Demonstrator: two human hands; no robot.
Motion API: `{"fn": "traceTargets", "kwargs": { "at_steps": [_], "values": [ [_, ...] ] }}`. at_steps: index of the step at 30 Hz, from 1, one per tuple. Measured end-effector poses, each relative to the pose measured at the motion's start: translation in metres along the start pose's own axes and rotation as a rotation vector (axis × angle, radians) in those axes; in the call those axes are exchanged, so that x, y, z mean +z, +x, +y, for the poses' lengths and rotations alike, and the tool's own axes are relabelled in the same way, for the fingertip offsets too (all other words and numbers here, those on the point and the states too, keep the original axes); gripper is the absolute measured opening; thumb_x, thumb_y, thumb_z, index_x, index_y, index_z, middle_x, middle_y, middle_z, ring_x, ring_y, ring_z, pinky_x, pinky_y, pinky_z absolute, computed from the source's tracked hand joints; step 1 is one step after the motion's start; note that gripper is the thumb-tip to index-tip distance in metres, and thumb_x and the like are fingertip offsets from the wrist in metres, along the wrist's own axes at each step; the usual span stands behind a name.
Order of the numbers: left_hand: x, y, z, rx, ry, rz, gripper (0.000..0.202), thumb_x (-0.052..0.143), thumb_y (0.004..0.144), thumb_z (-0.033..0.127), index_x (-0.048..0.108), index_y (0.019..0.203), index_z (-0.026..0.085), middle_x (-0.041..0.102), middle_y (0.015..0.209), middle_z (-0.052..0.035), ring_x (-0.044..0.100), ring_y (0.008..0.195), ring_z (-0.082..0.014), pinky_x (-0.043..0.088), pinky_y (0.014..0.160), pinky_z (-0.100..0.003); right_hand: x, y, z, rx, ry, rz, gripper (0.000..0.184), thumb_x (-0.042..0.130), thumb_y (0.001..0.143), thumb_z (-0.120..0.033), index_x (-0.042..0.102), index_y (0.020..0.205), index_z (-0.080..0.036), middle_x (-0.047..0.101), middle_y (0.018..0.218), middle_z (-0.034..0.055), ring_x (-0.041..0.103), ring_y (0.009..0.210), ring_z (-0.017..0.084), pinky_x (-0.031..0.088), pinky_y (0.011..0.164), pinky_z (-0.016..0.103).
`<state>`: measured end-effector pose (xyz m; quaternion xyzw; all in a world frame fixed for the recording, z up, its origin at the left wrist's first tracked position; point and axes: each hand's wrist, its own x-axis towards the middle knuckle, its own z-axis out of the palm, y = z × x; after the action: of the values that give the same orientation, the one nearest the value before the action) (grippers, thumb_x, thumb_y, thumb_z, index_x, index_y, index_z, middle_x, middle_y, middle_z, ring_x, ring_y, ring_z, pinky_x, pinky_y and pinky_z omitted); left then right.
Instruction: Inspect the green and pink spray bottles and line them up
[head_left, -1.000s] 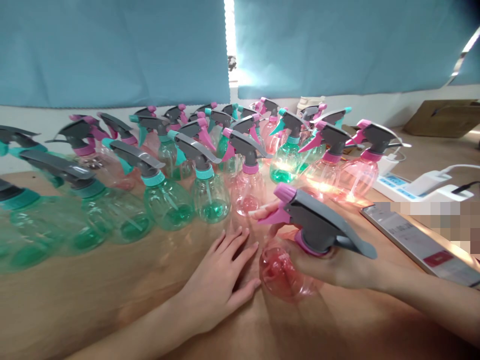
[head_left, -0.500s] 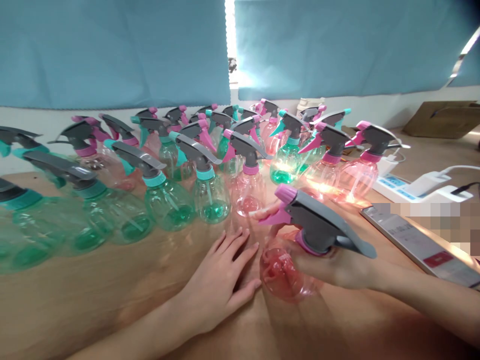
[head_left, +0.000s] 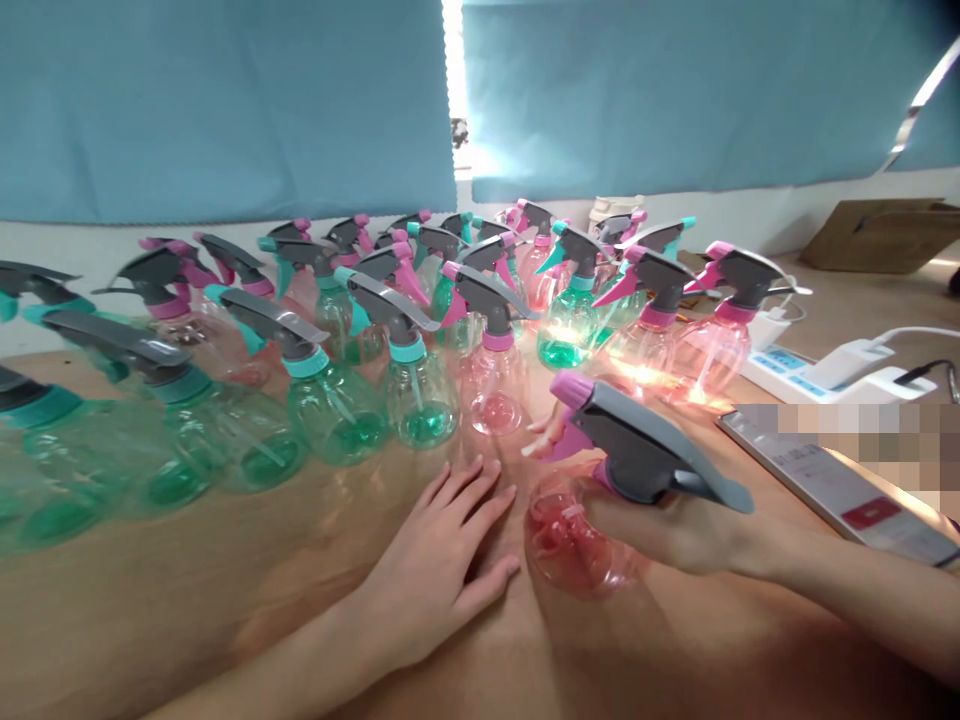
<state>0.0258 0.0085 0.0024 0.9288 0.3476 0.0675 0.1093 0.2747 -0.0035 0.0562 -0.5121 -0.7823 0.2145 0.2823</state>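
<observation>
My right hand (head_left: 660, 525) is wrapped round the neck of a pink clear spray bottle (head_left: 574, 535) with a grey and pink trigger head (head_left: 637, 450), and a fingertip rests on the pink trigger. The bottle is tilted, its base near the wooden table (head_left: 187, 600). My left hand (head_left: 435, 565) lies flat on the table just left of the bottle, fingers spread and holding nothing.
Several green and pink spray bottles stand in rows behind, such as a green one (head_left: 416, 395) and a pink one (head_left: 491, 385). A white power strip (head_left: 825, 375) and a flat card (head_left: 832, 485) lie at the right. A cardboard box (head_left: 885, 235) sits far right.
The held bottle has lifted and straightened a little, and my right finger has curled in on the trigger. My left hand has stayed in place.
</observation>
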Motion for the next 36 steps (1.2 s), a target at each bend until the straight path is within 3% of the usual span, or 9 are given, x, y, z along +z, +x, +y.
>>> {"fn": "traceTargets", "kwargs": {
  "at_steps": [7,13,16,19,21,25,31,36],
  "values": [
    [-0.002,0.001,0.000,0.000,-0.005,0.007,0.054,0.050,0.099,0.044,0.047,0.145,0.017,0.038,0.156,-0.0128,0.033,0.144,-0.0331,0.029,0.115,-0.057,-0.005,0.007,-0.010,-0.107,0.099,0.049,0.008,0.058,0.082,-0.029,0.063,0.076,-0.026,0.038,0.046,-0.0062,0.040,0.044,0.012,0.036,0.043,0.025],
    [0.005,-0.001,-0.005,0.025,-0.007,0.085,0.054,0.051,0.098,0.044,0.045,0.146,0.020,0.039,0.156,-0.0099,0.034,0.143,-0.0324,0.029,0.116,-0.055,0.001,0.007,-0.001,-0.033,0.082,0.041,0.010,0.062,0.082,-0.024,0.069,0.088,-0.029,0.048,0.051,-0.0062,0.047,0.046,0.012,0.043,0.045,0.025],
    [0.006,-0.001,-0.006,0.029,-0.008,0.088,0.053,0.050,0.099,0.044,0.046,0.145,0.020,0.039,0.156,-0.0098,0.033,0.144,-0.0326,0.029,0.116,-0.056,0.003,0.013,-0.005,-0.091,0.173,0.056,0.020,0.061,0.082,-0.020,0.070,0.097,-0.030,0.060,0.063,-0.0037,0.062,0.065,0.017,0.055,0.065,0.030],
    [0.002,0.001,-0.003,0.021,-0.002,0.043,0.053,0.050,0.099,0.044,0.048,0.144,0.017,0.039,0.156,-0.0122,0.034,0.143,-0.0338,0.031,0.115,-0.057,0.004,0.019,-0.011,-0.169,0.304,0.079,0.024,0.060,0.082,-0.017,0.070,0.101,-0.028,0.070,0.088,0.0012,0.068,0.085,0.020,0.057,0.083,0.037],
    [-0.001,0.002,-0.001,0.015,0.011,0.021,0.053,0.050,0.099,0.043,0.048,0.144,0.015,0.039,0.155,-0.0134,0.034,0.143,-0.0338,0.032,0.114,-0.057,0.005,0.022,-0.013,-0.179,0.356,0.078,0.025,0.058,0.082,-0.017,0.070,0.101,-0.027,0.071,0.096,0.0030,0.069,0.083,0.019,0.059,0.080,0.037],
    [-0.004,0.003,0.001,0.013,0.017,0.012,0.051,0.051,0.098,0.042,0.049,0.142,0.015,0.040,0.154,-0.0141,0.034,0.143,-0.0325,0.033,0.114,-0.057,0.008,0.023,-0.014,-0.151,0.368,0.080,0.024,0.057,0.083,-0.021,0.070,0.103,-0.026,0.071,0.091,0.0040,0.069,0.071,0.018,0.062,0.067,0.033],
    [-0.002,0.003,0.001,0.014,0.006,0.016,0.052,0.051,0.098,0.043,0.050,0.141,0.014,0.044,0.152,-0.0155,0.035,0.143,-0.0333,0.033,0.113,-0.057,0.010,0.024,-0.022,-0.178,0.349,0.171,0.027,0.056,0.081,-0.023,0.067,0.106,-0.025,0.068,0.079,0.0028,0.067,0.069,0.019,0.061,0.063,0.034],
    [-0.004,0.003,0.002,0.009,-0.029,0.029,0.048,0.053,0.097,0.041,0.053,0.137,0.015,0.051,0.146,-0.0158,0.039,0.140,-0.0346,0.033,0.113,-0.058,0.010,0.025,-0.026,-0.128,0.381,0.165,0.037,0.060,0.079,-0.026,0.063,0.116,-0.025,0.062,0.068,-0.0002,0.066,0.069,0.020,0.060,0.061,0.034]
  ]
}}
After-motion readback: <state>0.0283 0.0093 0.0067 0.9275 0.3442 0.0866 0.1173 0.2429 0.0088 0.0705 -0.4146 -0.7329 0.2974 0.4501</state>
